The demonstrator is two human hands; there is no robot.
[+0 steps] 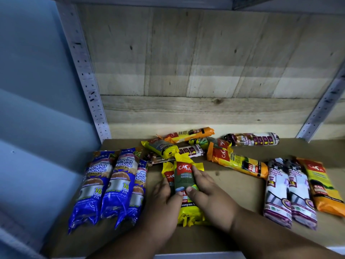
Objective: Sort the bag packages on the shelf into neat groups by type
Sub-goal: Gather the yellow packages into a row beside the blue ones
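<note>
Two yellow degradable garbage bag packs (183, 176) lie side by side in the middle of the brown shelf board (220, 187). My left hand (162, 199) grips them from the left and my right hand (203, 189) from the right, thumbs on top. Three blue singlet handle packs (110, 184) lie grouped at the left. Two white and purple drawstring packs (289, 191) lie at the right beside an orange pack (323, 187). A loose pile (186, 146) of yellow, orange and drawstring packs sits behind my hands.
A perforated metal upright (89, 81) stands at the left and another (324, 101) at the right. A wooden plank wall (205, 71) closes the back. The shelf's front edge (186, 256) is just under my forearms.
</note>
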